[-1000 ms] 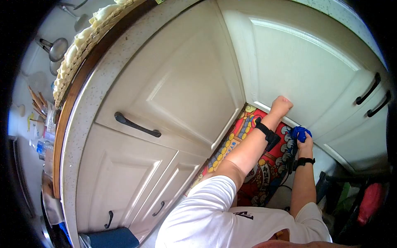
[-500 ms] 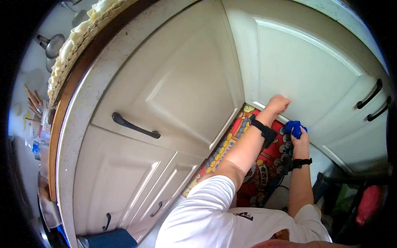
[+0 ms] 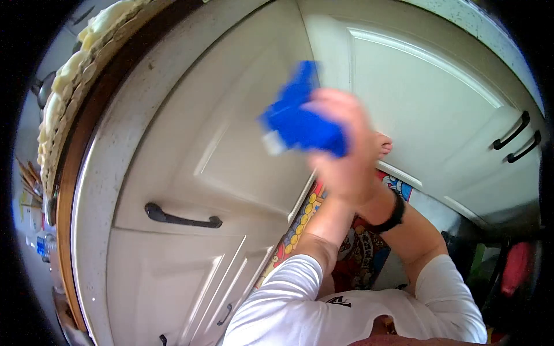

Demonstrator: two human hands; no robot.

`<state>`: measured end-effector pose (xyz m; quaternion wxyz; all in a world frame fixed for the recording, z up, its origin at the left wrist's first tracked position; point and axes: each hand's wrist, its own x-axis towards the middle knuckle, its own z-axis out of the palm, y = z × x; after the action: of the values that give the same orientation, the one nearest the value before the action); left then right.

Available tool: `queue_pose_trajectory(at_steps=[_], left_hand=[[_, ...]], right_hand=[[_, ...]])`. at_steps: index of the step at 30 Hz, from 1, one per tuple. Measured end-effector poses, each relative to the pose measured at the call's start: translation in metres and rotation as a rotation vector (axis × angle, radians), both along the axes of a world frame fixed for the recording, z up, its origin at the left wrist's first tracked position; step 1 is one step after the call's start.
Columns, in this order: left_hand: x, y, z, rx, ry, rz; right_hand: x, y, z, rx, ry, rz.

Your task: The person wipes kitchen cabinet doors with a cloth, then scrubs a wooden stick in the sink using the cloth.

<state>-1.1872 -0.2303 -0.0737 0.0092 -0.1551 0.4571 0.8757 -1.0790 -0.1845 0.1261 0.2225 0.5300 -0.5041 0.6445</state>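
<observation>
A crumpled blue cloth [image 3: 303, 124] with a small pale tag is in my right hand [image 3: 349, 135], raised in front of the pale cabinet doors and blurred by motion. My right forearm, with a black band on the wrist, crosses over my left arm. Behind it, my left hand [image 3: 384, 145] shows only in part, its fingers curled, close to the lower part of the right-hand cabinet door [image 3: 415, 98]. Nothing shows in my left hand.
Cabinet doors with black handles [image 3: 183, 217] stand on the left and right. A patterned red mat [image 3: 360, 254] lies on the floor below. The speckled counter edge [image 3: 95, 190] curves along the left. Dark items and a pink-red object [image 3: 516, 268] are at the lower right.
My right hand has lifted the blue cloth from low by the right-hand door, up and leftward across my left arm. My left hand has stayed near the door. The view has shifted slightly.
</observation>
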Motion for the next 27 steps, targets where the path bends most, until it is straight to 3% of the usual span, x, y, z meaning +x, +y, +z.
queue_pose_trajectory(at_steps=[1,4,7,14,16,18,20,21,24,27], left_hand=[[-0.003,-0.004,-0.005,-0.153,-0.063,-0.114],[0.002,0.001,0.005,-0.181,-0.099,-0.051],[0.004,0.003,0.01,-0.155,-0.104,-0.07],[-0.002,-0.001,0.0,-0.237,-0.097,-0.238],[-0.002,0.001,-0.002,-0.067,-0.018,-0.176],[-0.001,0.005,0.001,-0.067,0.008,-0.215],[0.003,0.016,0.007,-0.172,-0.014,-0.036],[0.002,0.011,0.011,-0.154,-0.018,-0.144],[0.008,0.017,0.021,-0.214,-0.046,-0.089],[0.001,0.018,0.006,-0.219,0.021,-0.221]], right_hand=[[0.014,-0.018,0.008,-0.052,0.147,0.123],[0.052,-0.054,0.019,-0.086,0.491,0.232],[0.036,-0.07,0.013,-0.06,0.529,0.197],[-0.056,-0.093,0.011,-0.057,0.132,-0.159],[-0.039,-0.092,0.01,-0.077,0.12,-0.228],[-0.005,-0.085,0.006,-0.111,0.245,0.057],[0.043,-0.07,-0.001,-0.072,0.392,0.115],[0.042,-0.069,-0.001,-0.071,0.386,0.112],[0.019,-0.071,0.0,-0.059,0.414,0.104],[-0.033,-0.034,-0.006,0.058,0.186,-0.08]])
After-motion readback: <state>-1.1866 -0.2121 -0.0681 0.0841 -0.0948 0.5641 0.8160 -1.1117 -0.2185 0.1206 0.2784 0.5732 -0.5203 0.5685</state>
